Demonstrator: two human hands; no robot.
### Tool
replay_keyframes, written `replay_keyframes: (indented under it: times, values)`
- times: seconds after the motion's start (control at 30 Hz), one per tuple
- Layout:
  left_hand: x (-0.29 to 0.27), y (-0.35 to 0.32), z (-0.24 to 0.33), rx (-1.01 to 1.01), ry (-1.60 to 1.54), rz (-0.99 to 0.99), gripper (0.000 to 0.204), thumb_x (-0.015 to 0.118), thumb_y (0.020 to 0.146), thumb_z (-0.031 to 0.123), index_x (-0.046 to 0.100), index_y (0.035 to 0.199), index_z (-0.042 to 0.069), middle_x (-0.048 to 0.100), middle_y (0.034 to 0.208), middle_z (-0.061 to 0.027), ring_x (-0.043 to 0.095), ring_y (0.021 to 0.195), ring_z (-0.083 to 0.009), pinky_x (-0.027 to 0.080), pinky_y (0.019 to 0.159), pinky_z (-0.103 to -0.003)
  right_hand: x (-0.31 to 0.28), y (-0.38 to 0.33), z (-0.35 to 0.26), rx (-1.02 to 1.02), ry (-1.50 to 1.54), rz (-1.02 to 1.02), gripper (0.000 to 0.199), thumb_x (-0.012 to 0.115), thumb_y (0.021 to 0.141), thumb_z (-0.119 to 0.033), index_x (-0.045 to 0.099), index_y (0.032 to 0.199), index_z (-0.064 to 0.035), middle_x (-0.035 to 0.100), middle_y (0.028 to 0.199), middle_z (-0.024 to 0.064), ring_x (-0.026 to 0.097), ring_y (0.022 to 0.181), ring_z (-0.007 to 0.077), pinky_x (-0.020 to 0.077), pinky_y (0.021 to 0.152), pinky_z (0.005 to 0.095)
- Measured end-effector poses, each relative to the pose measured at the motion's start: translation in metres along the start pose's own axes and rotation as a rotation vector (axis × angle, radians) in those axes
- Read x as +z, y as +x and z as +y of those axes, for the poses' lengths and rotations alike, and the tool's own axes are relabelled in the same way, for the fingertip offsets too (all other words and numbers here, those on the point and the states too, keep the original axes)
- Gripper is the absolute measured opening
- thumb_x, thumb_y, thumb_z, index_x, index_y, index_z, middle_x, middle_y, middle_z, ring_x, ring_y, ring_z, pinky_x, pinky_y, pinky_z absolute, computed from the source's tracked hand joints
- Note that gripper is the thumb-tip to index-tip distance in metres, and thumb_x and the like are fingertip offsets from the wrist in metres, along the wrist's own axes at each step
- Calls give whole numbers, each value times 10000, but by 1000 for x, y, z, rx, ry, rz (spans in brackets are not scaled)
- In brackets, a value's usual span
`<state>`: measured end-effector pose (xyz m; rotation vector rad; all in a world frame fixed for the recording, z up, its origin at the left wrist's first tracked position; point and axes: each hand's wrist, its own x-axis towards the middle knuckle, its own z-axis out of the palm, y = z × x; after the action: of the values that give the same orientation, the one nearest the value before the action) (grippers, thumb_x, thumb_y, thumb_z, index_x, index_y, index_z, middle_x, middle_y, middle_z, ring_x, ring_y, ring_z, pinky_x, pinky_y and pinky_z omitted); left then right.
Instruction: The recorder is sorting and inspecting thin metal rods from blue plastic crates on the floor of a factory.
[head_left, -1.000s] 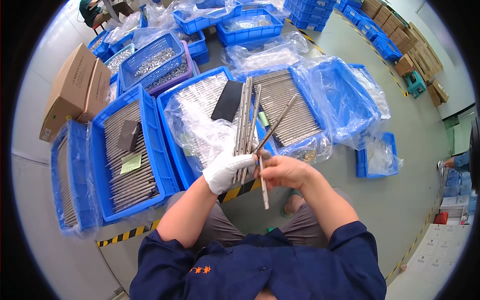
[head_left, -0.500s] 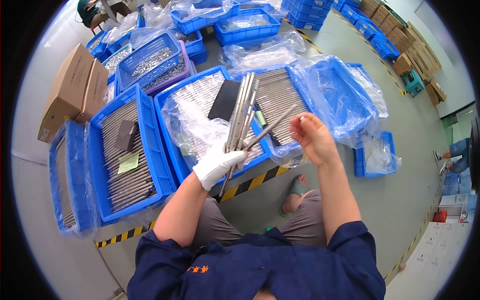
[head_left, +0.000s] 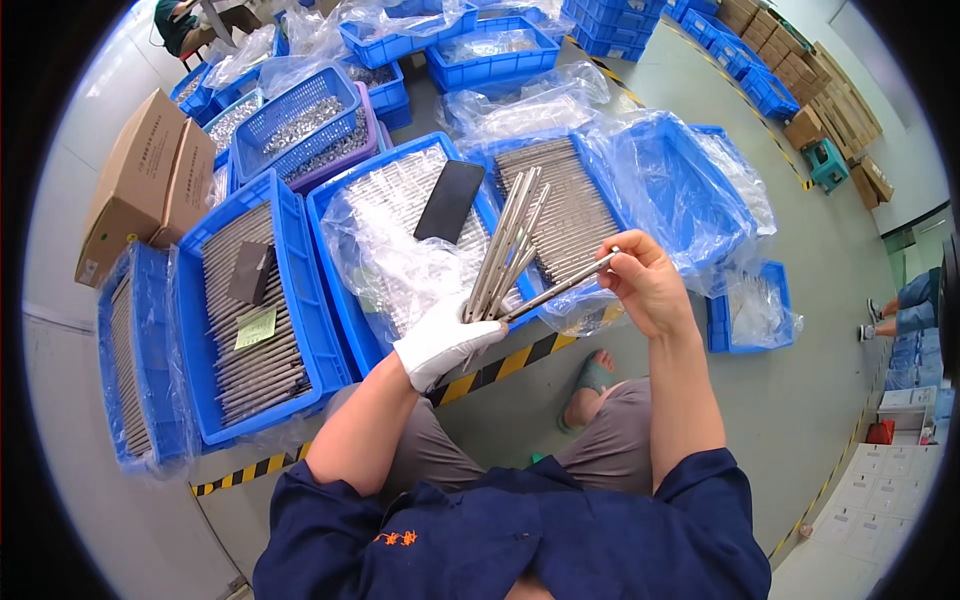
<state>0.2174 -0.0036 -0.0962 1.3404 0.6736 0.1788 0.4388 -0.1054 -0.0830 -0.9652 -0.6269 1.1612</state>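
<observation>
My left hand (head_left: 447, 345), in a white glove, is closed round the lower part of a bundle of slim metal rods (head_left: 508, 240). The rods fan upward over the blue crates. One metal rod (head_left: 562, 287) slants away from the bundle to the right. Its far end is pinched between the thumb and fingers of my bare right hand (head_left: 652, 288). Behind the bundle, rows of similar rods (head_left: 565, 190) lie side by side in a blue crate. A flat black phone-like slab (head_left: 450, 202) rests on the plastic-covered rods of the crate to its left.
On the left, a blue crate (head_left: 330, 330) holds more rods, a dark block (head_left: 251, 272) and a yellow-green note (head_left: 256, 328). Cardboard boxes (head_left: 135, 185) stand beyond it. A plastic-lined blue crate (head_left: 690, 200) sits at right. Striped tape (head_left: 500, 370) edges the floor before my feet.
My right hand has closed its fingers on the end of the slanting rod, which it was apart from before. The bundle in my left hand has come lower and leans further right.
</observation>
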Motion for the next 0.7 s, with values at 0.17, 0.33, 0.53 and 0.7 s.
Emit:
replay_keyframes:
  times: [0.17,0.33,0.53,0.7]
  values:
    - [0,-1,6,15,91,14,233,598,703,159,531,878,21,474,652,2,424,576,-62,350,507,-206,0,-3,-2,32,-183,74,169,623,719,-34,550,872,-32,576,795,40,528,676,78,441,616,188]
    - [0,0,2,8,-41,-31,284,602,700,152,517,941,28,472,659,8,422,550,-56,339,471,-195,30,-4,30,155,-208,69,161,626,724,-60,577,876,-46,578,774,17,517,678,78,409,613,205]
    - [1,2,-2,-13,-187,-54,277,600,719,171,519,951,44,492,688,9,432,553,-46,341,473,-180,49,-9,54,252,-167,-61,218,616,732,-47,575,946,-25,582,807,12,514,715,66,407,668,192]
    - [-2,4,-11,-19,-216,-40,232,560,750,185,512,928,43,510,714,-11,448,558,-49,356,475,-170,37,-3,43,160,-273,52,194,592,751,-60,568,937,-10,567,772,17,513,694,74,422,647,199]
